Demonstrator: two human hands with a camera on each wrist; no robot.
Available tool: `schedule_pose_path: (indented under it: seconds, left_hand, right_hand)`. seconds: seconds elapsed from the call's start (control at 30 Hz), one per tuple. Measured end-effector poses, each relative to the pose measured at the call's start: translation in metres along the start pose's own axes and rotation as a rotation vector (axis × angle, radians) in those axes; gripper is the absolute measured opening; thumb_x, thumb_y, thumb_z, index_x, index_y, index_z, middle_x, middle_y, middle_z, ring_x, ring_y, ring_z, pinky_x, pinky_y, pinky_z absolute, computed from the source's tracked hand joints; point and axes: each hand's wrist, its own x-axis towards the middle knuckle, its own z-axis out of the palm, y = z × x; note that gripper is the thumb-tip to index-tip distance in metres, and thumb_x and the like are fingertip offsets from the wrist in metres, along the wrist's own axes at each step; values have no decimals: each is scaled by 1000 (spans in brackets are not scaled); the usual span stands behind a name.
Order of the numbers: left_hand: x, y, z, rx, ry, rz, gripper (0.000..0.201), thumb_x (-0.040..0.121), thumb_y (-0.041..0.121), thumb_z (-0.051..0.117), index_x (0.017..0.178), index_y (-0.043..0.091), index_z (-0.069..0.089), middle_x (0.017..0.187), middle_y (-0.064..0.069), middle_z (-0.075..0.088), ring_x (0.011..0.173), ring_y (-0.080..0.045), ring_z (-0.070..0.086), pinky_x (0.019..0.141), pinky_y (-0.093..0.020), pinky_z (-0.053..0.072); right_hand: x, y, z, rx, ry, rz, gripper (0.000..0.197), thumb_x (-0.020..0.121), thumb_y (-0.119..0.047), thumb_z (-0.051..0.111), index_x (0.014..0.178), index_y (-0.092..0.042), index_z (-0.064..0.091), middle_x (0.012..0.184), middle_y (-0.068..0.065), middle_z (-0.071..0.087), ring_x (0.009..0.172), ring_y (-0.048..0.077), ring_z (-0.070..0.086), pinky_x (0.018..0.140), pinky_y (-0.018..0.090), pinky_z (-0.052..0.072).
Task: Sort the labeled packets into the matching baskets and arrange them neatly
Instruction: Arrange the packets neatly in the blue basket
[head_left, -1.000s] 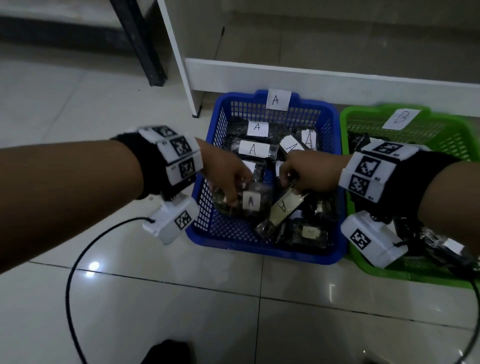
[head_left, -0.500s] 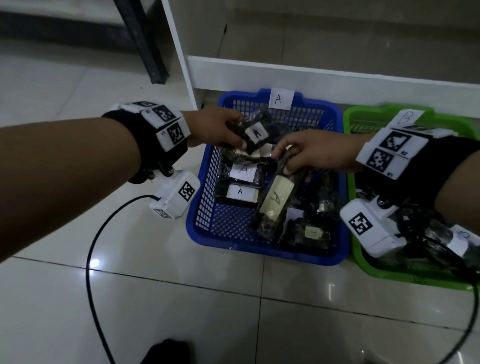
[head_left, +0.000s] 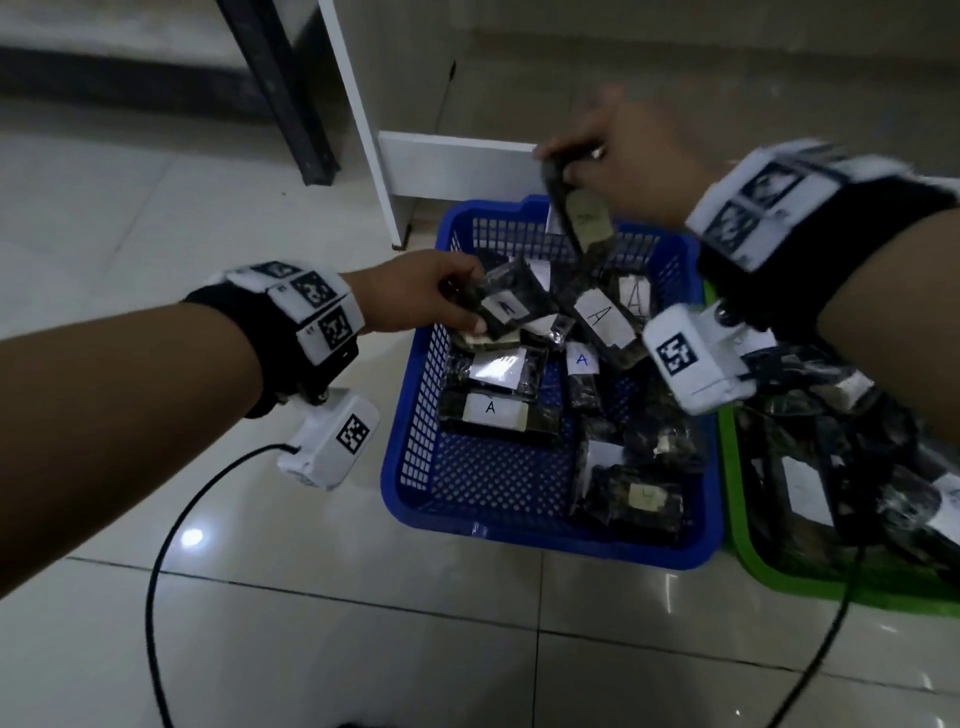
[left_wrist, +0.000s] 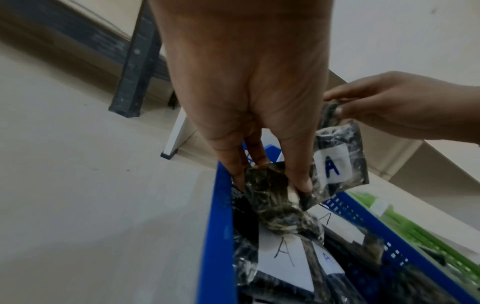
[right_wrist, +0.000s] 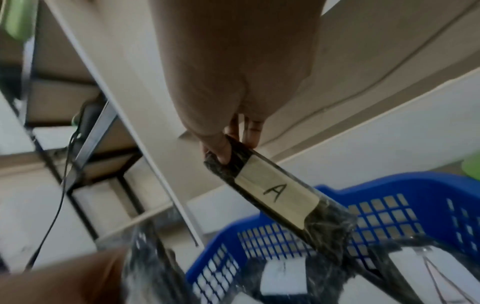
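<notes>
Pinching a dark plastic-wrapped packet (head_left: 511, 304) by its near end, the left hand (head_left: 415, 296) holds it low over the far-left part of the blue basket (head_left: 415, 457); its white label bears a blue letter A. In the left wrist view the thumb and fingers (left_wrist: 298, 164) close on the crumpled wrap of this packet just above the basket's contents. The right hand (head_left: 634, 150) is raised above the far rim of the same basket and grips a second, longer packet (head_left: 582, 218) by its top end, thumb against fingers — the packet hangs downward at a slant. The right wrist view shows its pale label marked A in black (right_wrist: 275, 191). Motion blur softens the right hand and its wrist band in the head view.

Inside the blue basket lie several more dark packets with white labels reading A (head_left: 491, 408), some flat along the left side, others piled loosely toward the right. A green basket (head_left: 737, 519) stands just beside the blue one on its right, touching or nearly so, and also holds dark packets; their labels cannot be read. Both baskets rest on a pale tiled floor (head_left: 311, 623) before a white cabinet base (head_left: 457, 161). A black cable (head_left: 161, 545) runs from the left wrist camera across the tiles.
</notes>
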Motion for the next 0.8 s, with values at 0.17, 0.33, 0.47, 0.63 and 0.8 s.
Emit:
schedule_pose_path:
  seconds: [0.17,0.33,0.47,0.63,0.8]
  left_hand:
    - [0,-4,-2,-31,-7,13,31,80,22,73,108,13,62,105,-2,69,96,-16,65,89,-30,53]
    - [1,-4,3,-57,27,16,30,79,20,73,106,13,63,105,-2,69,95,-14,64,85,-23,50]
    - [1,-4,3,-89,17,-9,33,81,22,72,111,14,60,108,0,67,99,-14,64,87,-26,52]
    - [2,2,-3,-283,-51,-72,28,84,14,67,111,15,59,109,-2,67,98,-15,66,80,-23,56]
    - [6,19,0,-410,-170,-115,32,88,12,62,119,9,56,117,-7,67,105,-20,65,92,-35,54]
  right_hand:
    - [6,-11,49,-26,-163,-72,29,88,-13,61,115,-3,57,103,13,52,90,20,53,80,25,49]
    - [8,3,67,-135,-291,-48,47,90,-4,50,135,-16,46,129,15,52,117,31,50,97,34,37]
    - [1,12,65,-279,-502,34,32,93,-2,45,122,-6,59,126,16,59,109,29,56,84,30,41]
    - [-2,24,48,99,-361,242,32,98,-18,41,125,-13,59,133,9,56,109,19,53,83,19,34]
    - [-24,26,21,744,-503,392,34,93,-47,46,118,-25,53,119,9,62,96,24,60,84,38,49]
